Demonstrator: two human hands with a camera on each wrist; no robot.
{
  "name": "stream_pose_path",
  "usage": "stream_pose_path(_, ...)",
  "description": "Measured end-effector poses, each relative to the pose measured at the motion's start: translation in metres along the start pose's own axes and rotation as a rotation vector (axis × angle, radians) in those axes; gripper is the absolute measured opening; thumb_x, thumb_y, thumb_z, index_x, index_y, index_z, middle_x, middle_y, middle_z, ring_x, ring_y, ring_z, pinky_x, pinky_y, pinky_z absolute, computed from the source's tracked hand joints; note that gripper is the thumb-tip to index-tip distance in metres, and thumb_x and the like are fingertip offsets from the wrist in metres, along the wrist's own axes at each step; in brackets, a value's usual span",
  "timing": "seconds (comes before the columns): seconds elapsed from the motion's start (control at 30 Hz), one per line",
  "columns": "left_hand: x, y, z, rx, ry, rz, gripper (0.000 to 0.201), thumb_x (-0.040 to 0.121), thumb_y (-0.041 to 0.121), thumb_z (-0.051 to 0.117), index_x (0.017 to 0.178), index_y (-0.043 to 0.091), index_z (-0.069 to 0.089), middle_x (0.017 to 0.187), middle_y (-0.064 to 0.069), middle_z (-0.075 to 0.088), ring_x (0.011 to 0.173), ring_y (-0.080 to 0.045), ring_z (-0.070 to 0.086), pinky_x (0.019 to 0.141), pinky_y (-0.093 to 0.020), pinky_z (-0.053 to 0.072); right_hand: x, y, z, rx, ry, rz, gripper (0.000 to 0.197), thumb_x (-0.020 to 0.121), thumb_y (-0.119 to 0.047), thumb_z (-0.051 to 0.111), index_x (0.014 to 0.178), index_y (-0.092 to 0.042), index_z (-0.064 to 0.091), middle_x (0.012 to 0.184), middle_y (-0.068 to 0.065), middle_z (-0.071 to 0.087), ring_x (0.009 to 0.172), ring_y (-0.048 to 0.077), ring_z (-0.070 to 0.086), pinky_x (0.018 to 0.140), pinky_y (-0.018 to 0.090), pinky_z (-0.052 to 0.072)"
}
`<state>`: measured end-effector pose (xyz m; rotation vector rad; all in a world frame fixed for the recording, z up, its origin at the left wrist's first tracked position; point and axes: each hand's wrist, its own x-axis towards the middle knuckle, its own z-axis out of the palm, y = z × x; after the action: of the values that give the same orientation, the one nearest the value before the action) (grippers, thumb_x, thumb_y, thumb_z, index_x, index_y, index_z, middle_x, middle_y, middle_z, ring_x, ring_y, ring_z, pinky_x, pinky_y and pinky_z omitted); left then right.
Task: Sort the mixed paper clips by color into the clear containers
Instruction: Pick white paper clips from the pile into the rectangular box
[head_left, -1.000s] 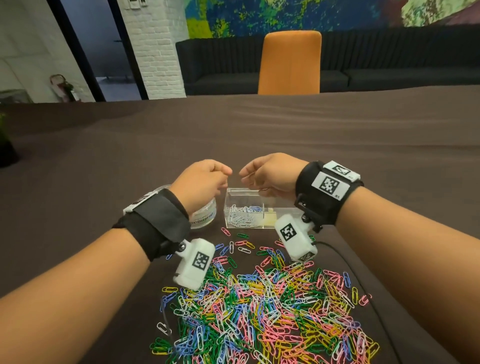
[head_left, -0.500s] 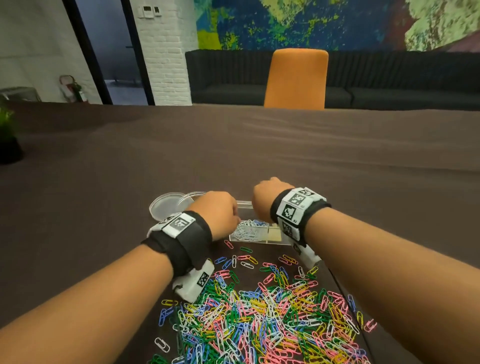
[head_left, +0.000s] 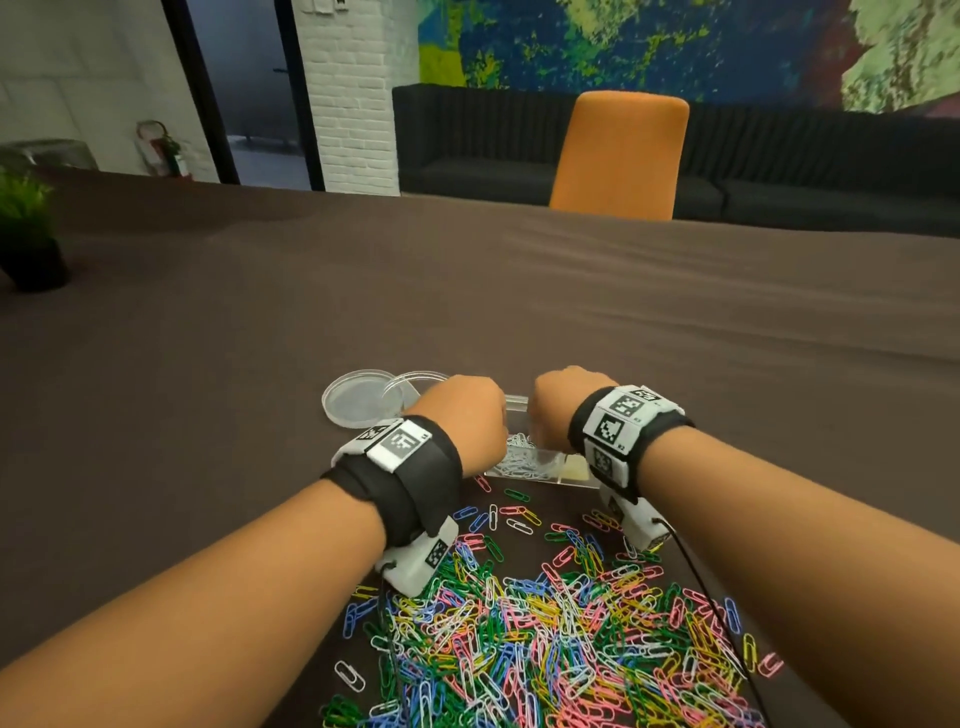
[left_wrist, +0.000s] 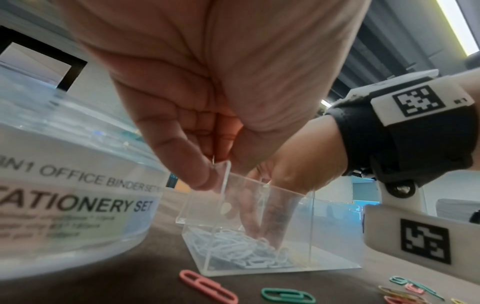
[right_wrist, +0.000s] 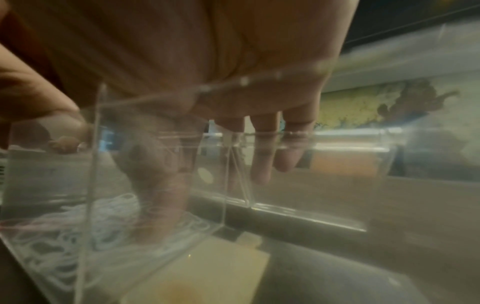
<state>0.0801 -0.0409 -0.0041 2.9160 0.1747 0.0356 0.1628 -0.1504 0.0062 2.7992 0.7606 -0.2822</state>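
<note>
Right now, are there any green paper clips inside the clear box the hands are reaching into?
No, the clear box holds only white paper clips; the green paper clip lies outside it on the table.

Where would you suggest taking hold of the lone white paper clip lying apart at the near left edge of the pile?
Pinch the white paper clip across its two long sides, coming straight down from above. It lies flat on the table with bare cloth around it, clear of the mixed pile, so fingertips probably fit on either side. It sits nearer the left hand.
</note>
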Motion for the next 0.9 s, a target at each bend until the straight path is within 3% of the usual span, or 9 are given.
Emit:
stream_pose_path(0.2, 0.002, -0.001, 0.004, -0.005, 0.004, -0.015, 0.013, 0.088, 0.02, 0.058, 0.084, 0.016, 0.07, 0.081, -0.003, 0.07, 0.079, -0.024, 0.066, 0.072, -0.033, 0.056, 0.002, 0.0, 0.003, 0.026, -0.016, -0.008, 0.018, 0.077, -0.031, 0.076, 0.072, -0.019, 0.063, 0.075, -0.001, 0.065, 0.073, 0.021, 0.064, 0.075, 0.035, 0.058)
stream_pose_path(0.33, 0.004, -0.001, 0.006, 0.009, -0.004, -0.015, 0.012, 0.088, 0.019, 0.058, 0.084, 0.016, 0.07, 0.081, -0.003, 0.069, 0.079, -0.025, 0.065, 0.071, -0.032, 0.056, 0.002, 0.004, 0.005, -0.023, 0.028, -0.072, 0.012, 0.083, -0.025, 0.069, 0.075, -0.017, 0.065, 0.07, 0.0, 0.062, 0.063, 0.019, 0.059, 0.066, 0.031, 0.057)
stream_pose_path(0.5, 0.006, 0.0, 0.007, 0.008, -0.022, -0.024, 0.011, 0.088, 0.019, 0.058, 0.085, 0.017, 0.069, 0.079, -0.003, 0.068, 0.076, -0.024, 0.065, 0.071, -0.034, 0.057, 0.004, 0.007, 0.003, -0.061, 0.03, -0.079, 0.02, 0.088, -0.02, 0.059, 0.069, -0.016, 0.058, 0.071, 0.002, 0.062, 0.061, 0.02, 0.057, 0.065, 0.031, 0.054)
stream_pose_path(0.63, 0.006, 0.0, 0.009, -0.001, -0.022, -0.035, 0.011, 0.088, 0.019, 0.058, 0.082, 0.016, 0.066, 0.077, -0.003, 0.067, 0.075, -0.024, 0.064, 0.07, -0.034, 0.056, 0.007, -0.002, 0.004, -0.115, 0.006, -0.096, 0.023, 0.087, -0.017, 0.062, 0.066, -0.015, 0.054, 0.075, 0.002, 0.06, 0.065, 0.021, 0.058, 0.066, 0.031, 0.054)
stream_pose_path(0.8, 0.006, -0.002, 0.009, -0.036, -0.045, -0.047, 0.012, 0.089, 0.018, 0.057, 0.086, 0.016, 0.068, 0.08, -0.004, 0.068, 0.077, -0.023, 0.065, 0.073, -0.034, 0.057, 0.008, -0.003, 0.002, -0.149, -0.018, -0.122, 0.015, 0.087, -0.02, 0.064, 0.075, -0.014, 0.059, 0.087, 0.003, 0.064, 0.066, 0.018, 0.058, 0.065, 0.03, 0.052)
stream_pose_path(0.9, 0.006, -0.001, 0.009, -0.039, -0.05, -0.055, 0.011, 0.089, 0.018, 0.058, 0.084, 0.016, 0.067, 0.078, -0.004, 0.068, 0.075, -0.023, 0.065, 0.072, -0.034, 0.057, 0.004, 0.0, 0.001, -0.179, -0.046, -0.136, 0.019, 0.089, -0.022, 0.063, 0.072, -0.015, 0.058, 0.078, 0.001, 0.059, 0.059, 0.015, 0.052, 0.062, 0.029, 0.049)
